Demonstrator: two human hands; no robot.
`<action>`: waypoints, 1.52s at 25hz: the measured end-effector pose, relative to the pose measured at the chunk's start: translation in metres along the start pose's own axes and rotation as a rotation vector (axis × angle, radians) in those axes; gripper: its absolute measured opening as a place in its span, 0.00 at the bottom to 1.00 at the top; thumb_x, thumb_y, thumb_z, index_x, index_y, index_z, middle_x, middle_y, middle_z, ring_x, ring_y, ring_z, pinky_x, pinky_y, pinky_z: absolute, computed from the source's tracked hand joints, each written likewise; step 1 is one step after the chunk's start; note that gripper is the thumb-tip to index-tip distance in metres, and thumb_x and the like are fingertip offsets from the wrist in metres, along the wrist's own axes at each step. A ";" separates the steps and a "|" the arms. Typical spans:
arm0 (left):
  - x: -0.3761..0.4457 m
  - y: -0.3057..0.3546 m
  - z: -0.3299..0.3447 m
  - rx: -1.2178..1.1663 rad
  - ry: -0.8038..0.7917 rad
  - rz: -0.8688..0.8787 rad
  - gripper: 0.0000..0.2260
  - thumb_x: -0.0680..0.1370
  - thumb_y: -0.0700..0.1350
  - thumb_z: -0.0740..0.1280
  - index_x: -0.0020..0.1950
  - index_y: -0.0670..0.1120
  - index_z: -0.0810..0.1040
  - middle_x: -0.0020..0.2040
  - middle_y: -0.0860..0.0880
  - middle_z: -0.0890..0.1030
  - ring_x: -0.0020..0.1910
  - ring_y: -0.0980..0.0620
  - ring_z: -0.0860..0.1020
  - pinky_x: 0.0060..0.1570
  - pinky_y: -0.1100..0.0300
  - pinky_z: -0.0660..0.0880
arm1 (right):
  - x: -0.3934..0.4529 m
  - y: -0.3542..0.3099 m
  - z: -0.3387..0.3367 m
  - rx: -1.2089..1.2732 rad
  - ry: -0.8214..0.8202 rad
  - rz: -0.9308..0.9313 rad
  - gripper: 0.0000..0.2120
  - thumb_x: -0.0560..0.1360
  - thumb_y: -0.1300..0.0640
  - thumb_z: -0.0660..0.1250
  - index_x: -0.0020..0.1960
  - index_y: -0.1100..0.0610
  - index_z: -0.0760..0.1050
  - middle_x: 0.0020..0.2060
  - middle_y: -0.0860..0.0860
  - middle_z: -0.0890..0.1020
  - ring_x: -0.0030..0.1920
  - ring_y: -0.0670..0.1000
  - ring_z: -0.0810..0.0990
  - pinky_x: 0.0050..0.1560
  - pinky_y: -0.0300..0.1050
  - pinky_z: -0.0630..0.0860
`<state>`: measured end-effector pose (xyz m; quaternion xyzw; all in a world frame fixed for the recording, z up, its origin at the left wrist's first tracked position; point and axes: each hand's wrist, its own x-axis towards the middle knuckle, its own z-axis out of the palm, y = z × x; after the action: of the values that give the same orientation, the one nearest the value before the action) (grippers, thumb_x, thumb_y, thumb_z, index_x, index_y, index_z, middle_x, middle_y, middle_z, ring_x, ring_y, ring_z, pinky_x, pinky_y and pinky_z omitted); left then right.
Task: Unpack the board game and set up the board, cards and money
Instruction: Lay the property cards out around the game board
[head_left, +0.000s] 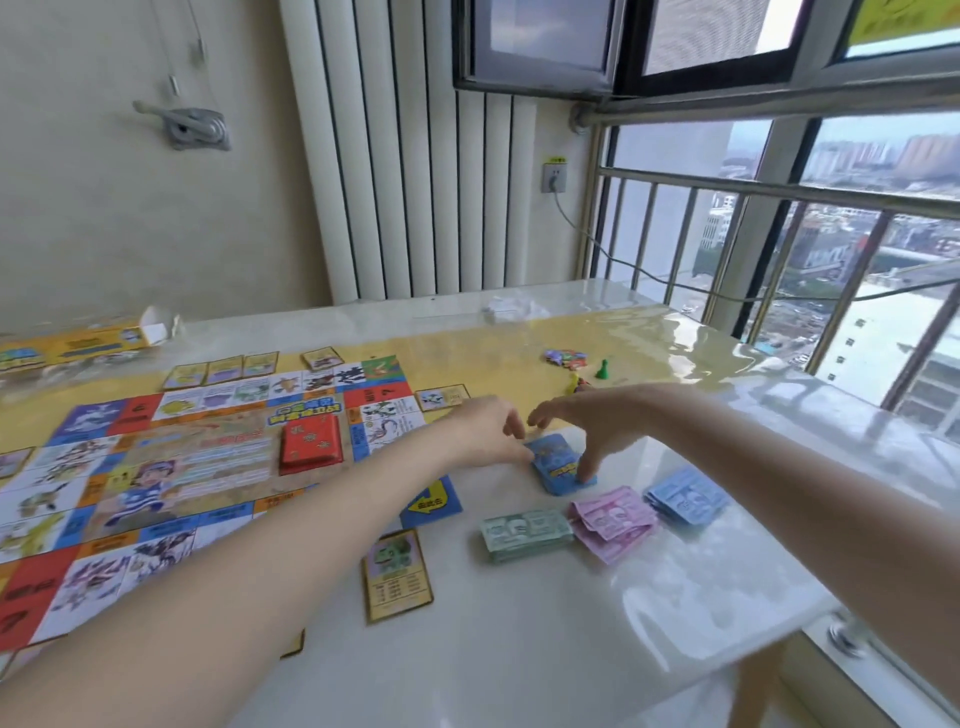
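The colourful game board lies flat on the left of the table, with a red card deck on its middle. Just right of the board sits a blue card deck. My left hand touches the deck's left edge with its fingertips. My right hand arches over the deck, its thumb pressing the near right corner. Three money stacks lie in front: green, pink and blue. Property cards lie around the board.
The opened yellow game box lies at the far left. Small pawns and a bag of pieces sit beyond my hands, with crumpled plastic behind. The table edge runs along the right by a window railing.
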<state>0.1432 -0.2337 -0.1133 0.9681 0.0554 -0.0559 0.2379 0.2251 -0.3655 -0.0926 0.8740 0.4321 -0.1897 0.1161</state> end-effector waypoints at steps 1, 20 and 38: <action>0.004 0.004 0.005 -0.031 -0.002 -0.014 0.18 0.74 0.50 0.69 0.60 0.44 0.73 0.60 0.46 0.76 0.58 0.48 0.75 0.56 0.56 0.71 | 0.002 0.000 -0.002 -0.019 -0.014 -0.007 0.37 0.67 0.55 0.74 0.71 0.50 0.59 0.68 0.47 0.66 0.64 0.52 0.69 0.57 0.44 0.67; 0.015 -0.002 0.000 -0.996 0.321 -0.082 0.21 0.73 0.40 0.71 0.63 0.43 0.67 0.51 0.45 0.74 0.50 0.47 0.76 0.52 0.53 0.75 | -0.006 -0.005 -0.023 0.970 0.199 -0.073 0.17 0.70 0.73 0.67 0.52 0.58 0.68 0.43 0.53 0.75 0.35 0.46 0.78 0.32 0.34 0.76; -0.046 -0.096 -0.066 -1.527 0.444 -0.162 0.03 0.78 0.37 0.62 0.47 0.39 0.75 0.31 0.44 0.83 0.27 0.50 0.81 0.28 0.58 0.79 | 0.055 -0.101 -0.035 0.363 0.885 -0.441 0.19 0.72 0.54 0.69 0.62 0.55 0.73 0.63 0.49 0.73 0.61 0.48 0.70 0.62 0.40 0.69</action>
<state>0.0900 -0.1217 -0.0930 0.5192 0.1945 0.1743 0.8137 0.1827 -0.2527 -0.0889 0.7650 0.5735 0.1058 -0.2733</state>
